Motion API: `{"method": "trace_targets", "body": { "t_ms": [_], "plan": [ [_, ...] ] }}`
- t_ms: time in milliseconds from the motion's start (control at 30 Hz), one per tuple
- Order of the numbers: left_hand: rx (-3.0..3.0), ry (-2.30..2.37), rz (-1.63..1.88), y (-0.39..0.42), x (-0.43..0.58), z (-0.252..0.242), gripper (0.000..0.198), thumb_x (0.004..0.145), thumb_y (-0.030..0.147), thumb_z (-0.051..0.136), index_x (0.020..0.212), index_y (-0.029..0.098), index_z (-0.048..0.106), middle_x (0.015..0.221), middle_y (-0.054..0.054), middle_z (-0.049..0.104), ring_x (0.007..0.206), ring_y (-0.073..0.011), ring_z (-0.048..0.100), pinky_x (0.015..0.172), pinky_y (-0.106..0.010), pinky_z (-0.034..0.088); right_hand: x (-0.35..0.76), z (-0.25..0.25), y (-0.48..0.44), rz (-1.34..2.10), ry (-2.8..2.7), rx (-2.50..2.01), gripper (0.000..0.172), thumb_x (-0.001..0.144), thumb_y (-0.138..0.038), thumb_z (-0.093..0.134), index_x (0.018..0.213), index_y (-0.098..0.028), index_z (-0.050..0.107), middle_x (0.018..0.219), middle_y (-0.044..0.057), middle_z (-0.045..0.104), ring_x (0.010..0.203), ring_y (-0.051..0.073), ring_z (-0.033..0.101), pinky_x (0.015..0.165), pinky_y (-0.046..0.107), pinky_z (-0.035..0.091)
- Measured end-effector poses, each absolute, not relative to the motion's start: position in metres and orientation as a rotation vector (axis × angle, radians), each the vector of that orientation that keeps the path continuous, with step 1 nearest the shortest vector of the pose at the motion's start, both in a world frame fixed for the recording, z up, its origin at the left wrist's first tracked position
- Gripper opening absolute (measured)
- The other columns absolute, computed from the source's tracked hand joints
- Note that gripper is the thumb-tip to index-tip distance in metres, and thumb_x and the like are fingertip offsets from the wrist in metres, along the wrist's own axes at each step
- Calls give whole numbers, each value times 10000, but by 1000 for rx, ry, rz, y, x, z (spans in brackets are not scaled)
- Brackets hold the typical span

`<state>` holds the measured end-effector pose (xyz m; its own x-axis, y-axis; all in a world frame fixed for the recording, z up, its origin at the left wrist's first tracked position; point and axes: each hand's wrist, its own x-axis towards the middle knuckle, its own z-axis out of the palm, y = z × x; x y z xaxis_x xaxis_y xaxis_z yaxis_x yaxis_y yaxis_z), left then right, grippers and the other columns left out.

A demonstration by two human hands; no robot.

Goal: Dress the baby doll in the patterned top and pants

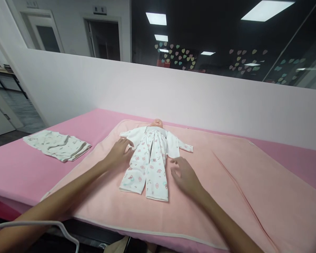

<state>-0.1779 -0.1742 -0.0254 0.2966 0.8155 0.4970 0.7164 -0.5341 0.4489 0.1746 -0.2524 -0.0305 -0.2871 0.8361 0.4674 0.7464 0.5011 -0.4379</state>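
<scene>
A baby doll lies on its back on a peach-pink blanket, only its head showing. White printed baby pants are spread flat over its body, legs toward me. Beneath them is a white baby jacket, its sleeves stretched out to both sides. My left hand is at the jacket's left edge, fingers bent and thumb apart; I cannot tell whether it touches the cloth. Beside the right edge of the pants, my right hand hovers with curled fingers and a gap to the thumb. Neither hand visibly holds anything.
A folded stack of printed white cloth lies on the pink table cover at the left. A fold line runs across the blanket at the right. Behind the table stands a white low wall. A white cable hangs at lower left.
</scene>
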Motion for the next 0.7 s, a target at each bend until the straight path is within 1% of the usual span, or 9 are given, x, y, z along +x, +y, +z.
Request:
{"method": "trace_targets", "body": {
  "t_ms": [67, 167, 233, 300, 367, 400, 533, 567, 700],
  "plan": [
    [2460, 1306, 916, -137, -180, -30, 279, 1028, 399, 435, 1110, 226, 638, 1203, -121, 671, 1197, -336, 553, 1022, -488, 444, 174, -33, -210, 198, -2108, -1313, 258, 1000, -226, 525, 1247, -218, 601, 1277, 96, 660, 1197, 265, 608, 1010, 432, 508],
    [2534, 1170, 782, -111, -180, -46, 351, 1034, 453, 420, 1156, 217, 649, 1253, -134, 668, 1151, -320, 573, 1059, -488, 428, 173, -47, -168, 275, -2197, -1229, 259, 974, -222, 549, 1225, -206, 613, 1300, 94, 646, 1183, 250, 598, 1016, 414, 506],
    [2582, 1147, 754, -109, -182, -55, 359, 1026, 494, 453, 1160, 224, 648, 1226, -130, 671, 1103, -322, 571, 1035, -492, 427, 175, -56, -157, 262, -2245, -1194, 155, 966, -220, 564, 1108, -209, 625, 1174, 74, 663, 1073, 239, 600, 954, 393, 510],
    [2627, 1106, 717, -110, -184, -60, 331, 1007, 510, 506, 1115, 232, 647, 1177, -120, 672, 1059, -321, 563, 1000, -492, 427, 178, -62, -155, 209, -2297, -1202, 43, 975, -214, 561, 954, -216, 599, 962, 37, 647, 927, 225, 577, 866, 365, 496],
    [2663, 1057, 706, -110, -183, -62, 268, 1003, 476, 525, 1034, 237, 642, 1157, -113, 669, 1050, -319, 557, 982, -492, 422, 179, -65, -155, 146, -2346, -1231, 153, 990, -201, 539, 838, -220, 546, 799, 11, 581, 815, 215, 532, 794, 349, 463],
    [2682, 1039, 708, -109, -182, -62, 237, 1000, 449, 529, 979, 238, 634, 1140, -110, 667, 1043, -320, 556, 970, -492, 420, 178, -66, -156, 102, -2356, -1240, 183, 989, -189, 532, 809, -219, 533, 784, 14, 570, 804, 216, 521, 786, 351, 452],
    [2751, 1018, 629, -99, -176, -65, 158, 947, 324, 550, 814, 239, 540, 935, -85, 646, 898, -309, 561, 857, -476, 407, 169, -69, -154, -18, -2337, -1216, 126, 887, -91, 548, 848, -208, 575, 1021, 74, 645, 957, 251, 546, 845, 382, 444],
    [2749, 1025, 598, -98, -175, -66, 143, 933, 296, 549, 805, 240, 516, 887, -75, 636, 854, -302, 563, 838, -472, 400, 167, -70, -154, 2, -2333, -1227, 131, 872, -80, 543, 857, -208, 565, 1030, 74, 645, 951, 249, 545, 833, 376, 440],
    [2727, 1116, 532, -97, -175, -67, 98, 888, 244, 562, 829, 241, 484, 797, -51, 613, 744, -280, 571, 836, -474, 395, 163, -70, -155, 122, -2327, -1365, 180, 918, -114, 497, 785, -220, 438, 739, 7, 530, 729, 208, 479, 736, 341, 385]
  ]
}}
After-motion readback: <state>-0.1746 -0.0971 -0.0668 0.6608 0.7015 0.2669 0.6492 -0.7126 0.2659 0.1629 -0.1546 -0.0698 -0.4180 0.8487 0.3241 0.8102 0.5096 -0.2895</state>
